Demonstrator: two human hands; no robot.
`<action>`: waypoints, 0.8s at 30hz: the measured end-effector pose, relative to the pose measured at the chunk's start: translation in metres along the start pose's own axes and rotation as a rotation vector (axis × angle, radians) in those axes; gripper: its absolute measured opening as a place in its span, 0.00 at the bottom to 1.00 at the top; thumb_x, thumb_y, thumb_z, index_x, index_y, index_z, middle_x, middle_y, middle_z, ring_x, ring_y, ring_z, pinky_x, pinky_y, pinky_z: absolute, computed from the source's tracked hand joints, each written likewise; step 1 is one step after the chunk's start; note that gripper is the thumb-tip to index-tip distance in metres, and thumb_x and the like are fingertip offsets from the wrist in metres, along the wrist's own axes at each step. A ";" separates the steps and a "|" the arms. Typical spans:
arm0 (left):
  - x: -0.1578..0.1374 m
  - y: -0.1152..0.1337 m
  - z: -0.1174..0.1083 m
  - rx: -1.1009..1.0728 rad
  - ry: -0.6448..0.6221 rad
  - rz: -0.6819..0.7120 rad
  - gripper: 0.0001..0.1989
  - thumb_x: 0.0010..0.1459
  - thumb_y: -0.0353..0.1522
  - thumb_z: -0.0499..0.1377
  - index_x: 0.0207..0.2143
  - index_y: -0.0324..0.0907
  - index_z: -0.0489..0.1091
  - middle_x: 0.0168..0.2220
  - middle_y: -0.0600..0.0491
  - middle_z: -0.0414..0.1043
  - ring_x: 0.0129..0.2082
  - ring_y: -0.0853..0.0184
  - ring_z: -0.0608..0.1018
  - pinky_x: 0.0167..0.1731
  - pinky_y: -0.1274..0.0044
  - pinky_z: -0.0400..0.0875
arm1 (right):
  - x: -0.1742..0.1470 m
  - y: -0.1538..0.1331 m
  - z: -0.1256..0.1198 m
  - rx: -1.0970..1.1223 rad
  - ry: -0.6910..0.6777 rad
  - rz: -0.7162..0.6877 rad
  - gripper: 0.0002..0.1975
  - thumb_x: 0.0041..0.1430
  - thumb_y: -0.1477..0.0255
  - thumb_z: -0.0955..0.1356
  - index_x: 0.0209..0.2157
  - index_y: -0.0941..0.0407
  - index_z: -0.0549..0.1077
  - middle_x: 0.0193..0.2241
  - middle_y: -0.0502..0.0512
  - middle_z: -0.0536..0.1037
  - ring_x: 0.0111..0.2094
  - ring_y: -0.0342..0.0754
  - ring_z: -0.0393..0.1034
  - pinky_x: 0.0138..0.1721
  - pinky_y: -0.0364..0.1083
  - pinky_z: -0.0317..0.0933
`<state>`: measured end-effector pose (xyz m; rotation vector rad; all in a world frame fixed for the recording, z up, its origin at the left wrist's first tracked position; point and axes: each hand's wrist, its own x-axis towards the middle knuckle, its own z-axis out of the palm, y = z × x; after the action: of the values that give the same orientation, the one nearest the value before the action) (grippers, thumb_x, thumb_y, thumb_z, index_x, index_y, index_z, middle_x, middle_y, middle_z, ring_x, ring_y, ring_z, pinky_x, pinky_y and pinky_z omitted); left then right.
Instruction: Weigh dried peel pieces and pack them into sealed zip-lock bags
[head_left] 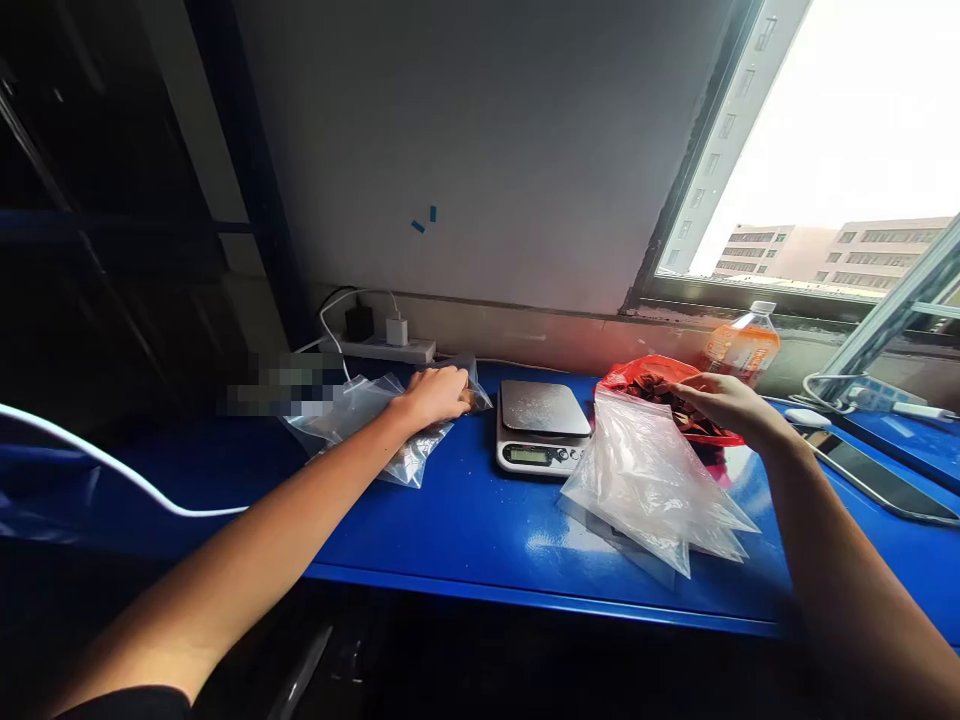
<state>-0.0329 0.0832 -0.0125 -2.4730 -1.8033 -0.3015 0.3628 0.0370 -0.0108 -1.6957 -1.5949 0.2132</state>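
My left hand [439, 394] is closed over a small clear plastic bag [480, 388] with something brown in it, left of the scale. Under that wrist lie several clear zip bags [352, 410]. A kitchen scale [546, 410] with a bare metal plate and a small display stands between my hands. On the right, my right hand [724, 400] reaches into an open red plastic bag [660, 364] of dark brown dried pieces [646, 385]. Its fingers are drawn together at the pieces; what is between them cannot be made out. Flat clear zip bags [652, 480] lean against the red bag's front.
Behind the red bag stands an orange-labelled bottle [746, 345]. A phone [885, 478] lies at the right of the blue table [465, 540]. A power strip [382, 349] with a white charger [396, 330] sits along the wall, and a white cable [150, 490] hangs at left.
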 end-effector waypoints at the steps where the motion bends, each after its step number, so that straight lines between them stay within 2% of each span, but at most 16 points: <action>1: -0.001 -0.001 0.000 0.000 0.013 -0.003 0.11 0.49 0.37 0.59 0.36 0.43 0.71 0.43 0.46 0.75 0.41 0.53 0.77 0.38 0.68 0.69 | 0.002 -0.001 0.000 -0.042 0.001 0.033 0.16 0.50 0.60 0.68 0.28 0.60 0.76 0.21 0.56 0.75 0.22 0.45 0.68 0.25 0.44 0.58; 3: -0.002 -0.003 0.000 -0.006 0.052 -0.008 0.09 0.51 0.35 0.57 0.35 0.43 0.71 0.42 0.47 0.76 0.40 0.53 0.77 0.37 0.69 0.69 | 0.003 -0.006 0.000 -0.088 -0.044 0.087 0.18 0.52 0.59 0.67 0.35 0.59 0.76 0.26 0.58 0.77 0.28 0.48 0.71 0.30 0.46 0.61; 4: -0.003 -0.005 -0.002 -0.012 0.079 -0.010 0.08 0.51 0.34 0.57 0.35 0.43 0.71 0.41 0.48 0.76 0.40 0.53 0.77 0.36 0.69 0.69 | 0.003 -0.010 0.000 -0.095 -0.014 0.076 0.18 0.52 0.59 0.67 0.36 0.59 0.76 0.27 0.59 0.78 0.30 0.49 0.72 0.33 0.46 0.62; 6: -0.006 -0.008 -0.008 -0.027 0.154 -0.007 0.08 0.53 0.34 0.56 0.36 0.44 0.70 0.40 0.49 0.76 0.39 0.55 0.77 0.36 0.70 0.69 | -0.001 -0.021 0.001 -0.068 0.035 0.015 0.17 0.53 0.60 0.67 0.38 0.58 0.75 0.29 0.60 0.78 0.32 0.50 0.72 0.35 0.47 0.62; 9: -0.016 -0.006 -0.021 -0.054 0.286 0.030 0.08 0.57 0.33 0.54 0.38 0.44 0.69 0.42 0.51 0.75 0.42 0.59 0.76 0.38 0.72 0.68 | -0.012 -0.052 0.010 0.134 0.102 -0.111 0.17 0.53 0.59 0.67 0.39 0.58 0.74 0.31 0.60 0.77 0.31 0.50 0.72 0.34 0.48 0.63; 11: -0.027 0.002 -0.030 -0.085 0.364 0.127 0.07 0.58 0.32 0.54 0.39 0.44 0.68 0.42 0.52 0.74 0.43 0.63 0.75 0.41 0.75 0.67 | -0.022 -0.081 0.024 0.336 0.065 -0.161 0.19 0.53 0.58 0.67 0.40 0.57 0.72 0.32 0.59 0.77 0.31 0.48 0.72 0.32 0.47 0.63; 13: -0.041 0.015 -0.035 -0.145 0.431 0.343 0.06 0.57 0.31 0.56 0.38 0.42 0.69 0.38 0.52 0.74 0.40 0.65 0.75 0.40 0.75 0.67 | -0.032 -0.113 0.044 0.491 -0.070 -0.181 0.21 0.53 0.57 0.67 0.44 0.56 0.70 0.36 0.59 0.76 0.34 0.48 0.72 0.34 0.47 0.64; 16: -0.059 0.037 -0.035 -0.158 0.416 0.641 0.05 0.58 0.29 0.56 0.36 0.40 0.70 0.34 0.52 0.74 0.35 0.67 0.75 0.37 0.76 0.67 | -0.047 -0.149 0.075 0.686 -0.354 -0.123 0.23 0.51 0.58 0.69 0.46 0.54 0.66 0.39 0.57 0.75 0.36 0.47 0.71 0.34 0.46 0.65; 17: -0.064 0.043 -0.033 -0.157 0.394 0.708 0.05 0.58 0.29 0.56 0.36 0.40 0.71 0.34 0.52 0.74 0.34 0.67 0.75 0.37 0.76 0.67 | -0.051 -0.155 0.084 0.742 -0.390 -0.118 0.23 0.50 0.59 0.69 0.45 0.54 0.66 0.38 0.56 0.75 0.35 0.46 0.71 0.33 0.46 0.65; 19: -0.070 0.050 -0.032 -0.169 0.343 0.782 0.05 0.59 0.30 0.56 0.36 0.40 0.71 0.35 0.52 0.74 0.35 0.67 0.75 0.38 0.75 0.67 | -0.059 -0.160 0.095 0.832 -0.399 -0.093 0.22 0.48 0.62 0.70 0.44 0.54 0.65 0.35 0.54 0.74 0.32 0.45 0.69 0.31 0.45 0.64; 21: -0.071 0.051 -0.033 -0.211 0.301 0.800 0.06 0.58 0.33 0.58 0.38 0.41 0.71 0.36 0.52 0.74 0.38 0.65 0.74 0.41 0.74 0.67 | -0.066 -0.158 0.100 0.884 -0.346 -0.039 0.22 0.46 0.64 0.71 0.43 0.54 0.65 0.33 0.51 0.74 0.30 0.44 0.68 0.28 0.44 0.63; 24: -0.067 0.045 -0.037 -0.343 0.375 0.725 0.15 0.56 0.41 0.61 0.43 0.42 0.70 0.43 0.50 0.72 0.44 0.62 0.73 0.47 0.69 0.66 | -0.074 -0.152 0.099 0.916 -0.296 0.007 0.22 0.45 0.66 0.70 0.42 0.54 0.64 0.30 0.49 0.74 0.27 0.43 0.68 0.26 0.43 0.62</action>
<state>-0.0146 0.0008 0.0133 -2.8218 -0.6915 -0.9821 0.1711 -0.0030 -0.0107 -0.9694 -1.3558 1.0583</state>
